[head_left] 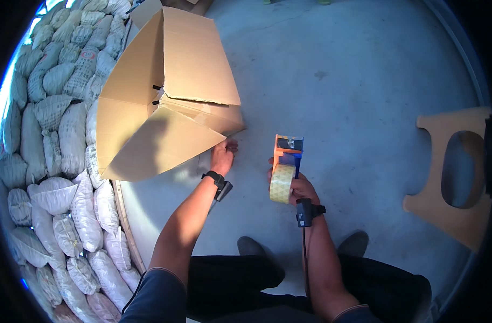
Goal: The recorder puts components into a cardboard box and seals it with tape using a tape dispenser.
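Observation:
A large brown cardboard box lies tilted at the upper left, its flaps spread apart. My left hand is at the near corner of one flap, fingers curled. Whether they pinch the cardboard or something small is hidden. In front of me my right hand grips a tape dispenser with an orange and blue frame. A wide roll of yellowish patterned tape sits on it, facing me. The dispenser is apart from the box, to its right.
Stacked, filled whitish sacks line the left side, with a thin wooden strip along their base. A tan stool-like piece with an oval opening stands at the right. My shoes are on the grey floor.

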Demonstrator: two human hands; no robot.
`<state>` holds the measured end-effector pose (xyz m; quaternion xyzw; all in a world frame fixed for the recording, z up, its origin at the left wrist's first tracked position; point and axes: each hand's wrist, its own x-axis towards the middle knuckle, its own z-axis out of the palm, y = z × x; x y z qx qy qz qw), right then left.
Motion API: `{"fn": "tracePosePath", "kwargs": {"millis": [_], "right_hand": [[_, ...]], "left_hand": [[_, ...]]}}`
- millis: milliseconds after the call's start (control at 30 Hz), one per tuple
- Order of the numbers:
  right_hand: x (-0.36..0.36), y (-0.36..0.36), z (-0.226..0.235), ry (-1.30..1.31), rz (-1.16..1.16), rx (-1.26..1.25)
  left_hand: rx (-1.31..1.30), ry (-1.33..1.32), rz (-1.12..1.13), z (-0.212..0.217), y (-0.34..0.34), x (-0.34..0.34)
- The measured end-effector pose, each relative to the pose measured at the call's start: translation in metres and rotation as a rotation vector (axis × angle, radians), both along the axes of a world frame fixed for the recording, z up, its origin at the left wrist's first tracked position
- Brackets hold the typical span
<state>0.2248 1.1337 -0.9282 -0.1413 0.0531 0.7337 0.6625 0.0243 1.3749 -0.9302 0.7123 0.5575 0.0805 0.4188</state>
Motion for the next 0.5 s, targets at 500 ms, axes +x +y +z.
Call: {"fn": "tracePosePath", "kwargs": {"millis": [500], "right_hand": [[-0.011, 0.007, -0.008, -0.015, -0.037, -0.004]], "left_hand": [[0.953, 0.371, -1.024, 0.222, -0.05, -0.062]]}}
